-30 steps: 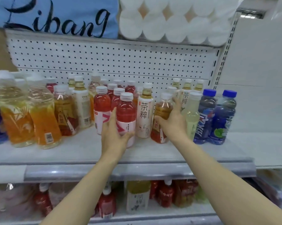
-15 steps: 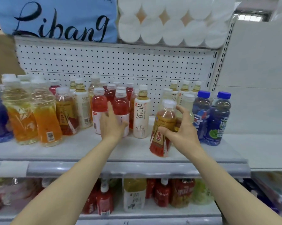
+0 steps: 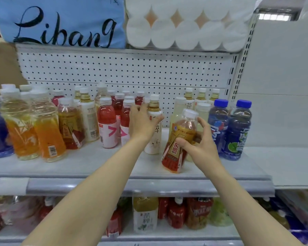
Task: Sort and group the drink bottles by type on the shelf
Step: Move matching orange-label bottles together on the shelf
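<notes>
Amber tea bottle (image 3: 179,139) tilted near shelf (image 3: 78,167) front, right hand (image 3: 199,144) fingers curled round it. Left hand (image 3: 142,121) wraps white bottle (image 3: 154,125). Red (image 3: 107,121), orange (image 3: 46,128), blue (image 3: 238,128) bottles grouped; matching amber (image 3: 68,123) sits far left. Sorting seems partway.

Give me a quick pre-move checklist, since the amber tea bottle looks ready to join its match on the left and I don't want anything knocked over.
1. Right hand grips the amber tea bottle: ok.
2. Bottle upright: not ok, it tilts with its cap toward the right.
3. Bottle lifted off the shelf: cannot tell, its base is at the front edge.
4. Left hand steadies the white-label tea bottle: ok, fingers wrap it.
5. Matching amber bottle visible to the left: ok, beside the orange drink bottles.
6. Free slot next to that match: not ok, bottles crowd both sides.
</notes>
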Available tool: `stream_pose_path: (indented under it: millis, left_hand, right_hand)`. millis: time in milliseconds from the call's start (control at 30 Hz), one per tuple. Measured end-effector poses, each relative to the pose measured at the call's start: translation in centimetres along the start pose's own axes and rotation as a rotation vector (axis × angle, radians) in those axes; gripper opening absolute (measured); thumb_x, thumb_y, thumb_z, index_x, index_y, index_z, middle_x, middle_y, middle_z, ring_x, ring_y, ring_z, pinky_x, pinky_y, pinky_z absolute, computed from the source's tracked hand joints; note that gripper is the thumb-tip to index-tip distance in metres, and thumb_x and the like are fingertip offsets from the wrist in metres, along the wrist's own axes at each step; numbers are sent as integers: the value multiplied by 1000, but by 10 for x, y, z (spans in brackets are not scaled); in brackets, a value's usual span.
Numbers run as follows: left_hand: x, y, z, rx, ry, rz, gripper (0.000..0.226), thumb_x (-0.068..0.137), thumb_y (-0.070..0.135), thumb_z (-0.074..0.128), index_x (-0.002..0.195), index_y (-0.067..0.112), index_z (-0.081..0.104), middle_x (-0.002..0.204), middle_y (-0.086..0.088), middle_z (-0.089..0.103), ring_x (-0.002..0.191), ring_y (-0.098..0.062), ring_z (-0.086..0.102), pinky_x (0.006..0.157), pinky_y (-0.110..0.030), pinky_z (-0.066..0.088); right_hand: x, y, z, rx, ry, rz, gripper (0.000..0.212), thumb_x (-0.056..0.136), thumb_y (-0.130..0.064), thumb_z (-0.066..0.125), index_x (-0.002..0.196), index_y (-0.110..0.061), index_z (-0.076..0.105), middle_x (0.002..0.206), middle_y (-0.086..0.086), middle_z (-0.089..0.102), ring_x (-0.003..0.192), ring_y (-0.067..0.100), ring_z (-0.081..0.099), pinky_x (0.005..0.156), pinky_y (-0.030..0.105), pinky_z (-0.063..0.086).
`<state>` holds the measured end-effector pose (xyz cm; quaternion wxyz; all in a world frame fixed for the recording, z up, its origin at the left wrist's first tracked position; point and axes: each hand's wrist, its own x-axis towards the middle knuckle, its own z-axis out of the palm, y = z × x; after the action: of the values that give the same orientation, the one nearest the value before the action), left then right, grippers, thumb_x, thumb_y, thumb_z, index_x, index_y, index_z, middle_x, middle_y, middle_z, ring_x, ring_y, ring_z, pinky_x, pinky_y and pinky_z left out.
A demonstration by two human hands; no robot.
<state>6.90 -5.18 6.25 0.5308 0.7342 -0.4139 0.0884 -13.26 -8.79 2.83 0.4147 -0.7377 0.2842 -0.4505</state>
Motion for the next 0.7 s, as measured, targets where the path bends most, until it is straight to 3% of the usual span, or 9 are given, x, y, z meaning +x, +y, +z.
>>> stream_pose_path:
  millis: [67,167,333,467,600,700]
  left_hand:
    - [-7,5,-6,-50,-2,-10,66,82,45,79,139,21,55,128,-3,45,121,-20,48,95,-28,36]
    - [-23,9,-21,-177,-35,-2,57,82,32,82,132,22,54,127,3,59,115,-13,56,98,-33,45]
    - [-40,-2,-68,-226,-9,-69,50,83,27,83,121,32,51,106,22,59,106,-9,61,95,-38,54]
    - [-33,-24,-106,-105,54,-137,61,82,32,82,135,24,52,124,8,63,118,-19,61,100,-49,52]
    - [-24,-49,-133,-94,125,-179,58,88,30,78,139,24,52,121,9,60,119,-19,60,96,-38,49]
    - [-22,-60,-133,-56,112,-170,61,92,32,73,146,24,47,137,2,60,120,-14,54,102,-39,46]
  right_hand:
    - [-1,1,-1,2,-1,-8,87,83,-27,84,146,-48,28,128,-6,60,112,4,62,94,33,57]
    - [-4,4,1,-26,-5,-30,86,84,-27,84,144,-51,27,128,-7,59,113,3,60,88,23,53]
    - [2,2,3,-28,-14,-37,88,84,-26,83,151,-43,29,121,-19,56,106,-3,59,98,35,56]
    - [5,1,13,-95,-37,-62,90,80,-38,85,149,-51,29,125,-14,61,115,10,62,99,50,56]
    - [1,1,23,-132,-29,-90,91,79,-43,84,147,-57,26,126,-16,58,120,14,61,100,53,54]
    - [-2,2,22,-117,-28,-99,91,78,-44,83,146,-60,25,130,-14,58,120,13,60,100,53,54]
